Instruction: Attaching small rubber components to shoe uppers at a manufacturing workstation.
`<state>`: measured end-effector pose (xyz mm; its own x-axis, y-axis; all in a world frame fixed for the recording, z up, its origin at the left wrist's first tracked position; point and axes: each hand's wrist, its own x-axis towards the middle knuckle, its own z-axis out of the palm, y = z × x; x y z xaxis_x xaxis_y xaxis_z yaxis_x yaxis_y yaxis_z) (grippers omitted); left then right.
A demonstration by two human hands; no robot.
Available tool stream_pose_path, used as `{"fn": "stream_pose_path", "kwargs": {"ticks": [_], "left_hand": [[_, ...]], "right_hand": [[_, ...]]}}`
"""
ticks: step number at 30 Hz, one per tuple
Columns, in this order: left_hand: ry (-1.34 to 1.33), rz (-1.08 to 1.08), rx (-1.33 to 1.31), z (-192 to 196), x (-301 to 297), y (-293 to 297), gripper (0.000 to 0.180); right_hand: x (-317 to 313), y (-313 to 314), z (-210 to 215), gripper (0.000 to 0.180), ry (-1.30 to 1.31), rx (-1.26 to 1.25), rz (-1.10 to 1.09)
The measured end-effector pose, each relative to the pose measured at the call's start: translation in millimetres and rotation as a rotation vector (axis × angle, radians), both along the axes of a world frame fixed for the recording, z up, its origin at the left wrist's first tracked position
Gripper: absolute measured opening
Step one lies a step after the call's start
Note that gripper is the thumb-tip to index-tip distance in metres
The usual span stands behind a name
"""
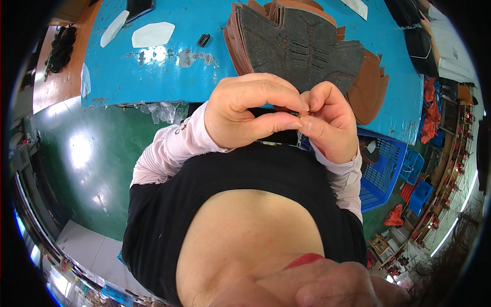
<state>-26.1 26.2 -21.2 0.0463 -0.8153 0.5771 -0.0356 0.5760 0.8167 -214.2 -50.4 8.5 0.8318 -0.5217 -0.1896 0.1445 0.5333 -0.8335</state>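
Blue table [153,77]: spread across the upper view, its near edge chipped, with clear scraps hung below that edge. Green floor [87,153]: seen to the left beneath it. Stack of grey and brown cut pieces [302,46]: laid on the table just beyond the hands, the grey top piece slotted and fanned over brown layers, its long axis running away from the person. Blue crate [383,169]: set at the right below the table edge, a dark item with a pale patch seen inside; smaller blue crates and red items are ranged further right. Left hand [245,110] and right hand [327,123]: raised together before the chest, fingertips pinched and touching. Something tiny is gripped between them, too small for its kind or direction to be told. Two white oval pieces [153,34]: laid flat at the table's far left. Small black clip [203,39]: lying just right of the ovals. The hands block part of the stack's near edge.
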Motion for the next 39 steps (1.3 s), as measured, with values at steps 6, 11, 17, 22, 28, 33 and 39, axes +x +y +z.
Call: {"fn": "stream_pose_path", "kwargs": {"ticks": [6, 11, 17, 22, 28, 33, 39], "left_hand": [[-0.358, 0.379, -0.069, 6, 7, -7, 0.027], [-0.618, 0.482, -0.085, -9, 11, -13, 0.028], [-0.658, 0.484, -0.075, -10, 9, -19, 0.031], [-0.854, 0.457, 0.002, -1, 3, -26, 0.038], [-0.974, 0.454, 0.044, 1, 0, -28, 0.039], [-0.991, 0.448, 0.028, 2, -3, -28, 0.040], [-0.825, 0.470, -0.025, 1, 5, -25, 0.035]], "right_hand": [[9, -23, -1, 0.022, 0.132, -0.644, -0.281], [25, -49, -7, 0.022, 0.503, -1.625, -0.265], [29, -58, -7, 0.020, 0.489, -1.715, -0.183], [31, -59, -6, 0.020, 0.501, -1.789, -0.178], [17, -61, -5, 0.023, 0.462, -1.908, -0.406], [20, -48, -19, 0.018, 0.581, -2.093, -0.384], [7, -42, -12, 0.031, 0.601, -2.024, -0.396]]}}
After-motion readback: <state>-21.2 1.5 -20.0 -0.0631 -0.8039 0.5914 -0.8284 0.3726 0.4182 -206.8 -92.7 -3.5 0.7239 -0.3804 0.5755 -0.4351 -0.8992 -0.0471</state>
